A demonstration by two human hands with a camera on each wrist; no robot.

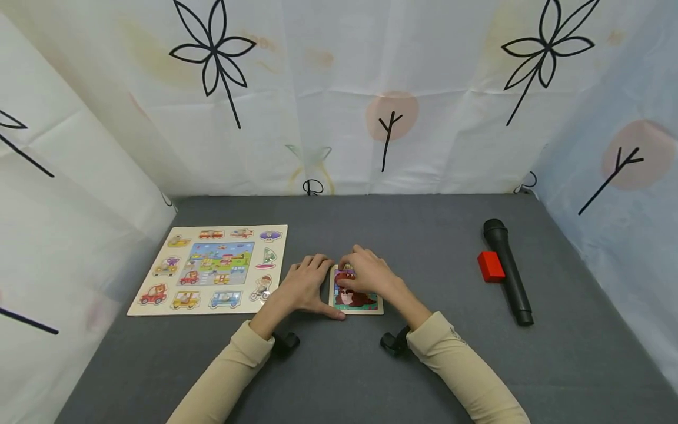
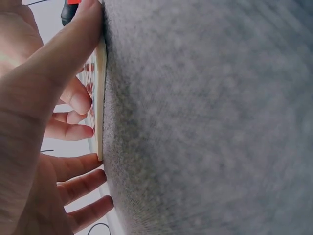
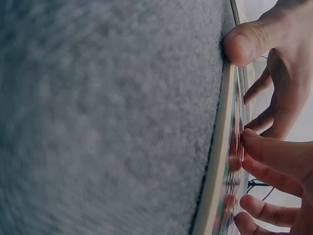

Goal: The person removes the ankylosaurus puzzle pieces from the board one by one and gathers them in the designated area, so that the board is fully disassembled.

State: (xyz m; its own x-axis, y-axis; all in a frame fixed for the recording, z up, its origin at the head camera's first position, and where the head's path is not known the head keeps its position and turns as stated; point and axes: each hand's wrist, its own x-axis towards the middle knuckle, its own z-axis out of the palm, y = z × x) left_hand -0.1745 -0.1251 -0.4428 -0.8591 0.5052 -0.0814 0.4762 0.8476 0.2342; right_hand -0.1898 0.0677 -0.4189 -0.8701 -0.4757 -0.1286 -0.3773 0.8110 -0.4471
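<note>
A small wooden-framed picture puzzle (image 1: 358, 301) with a brown animal on it lies flat on the grey table. My left hand (image 1: 307, 287) holds its left side, the thumb at the near corner and fingers at the far one; the left wrist view shows the puzzle's pale edge (image 2: 100, 98) between them. Over the upper part of the picture is my right hand (image 1: 369, 272), its fingers bent. In the right wrist view, the thumb and index fingertip of this hand (image 3: 288, 181) touch the picture surface (image 3: 235, 142). Whether they pinch a piece is hidden.
A larger wooden puzzle board (image 1: 203, 298) with vehicle pieces lies to the left, close to my left forearm. On the right side, a black microphone (image 1: 511, 274) lies beside a red block (image 1: 491, 267). Patterned white cloth (image 1: 339, 135) stands behind the table and along both sides.
</note>
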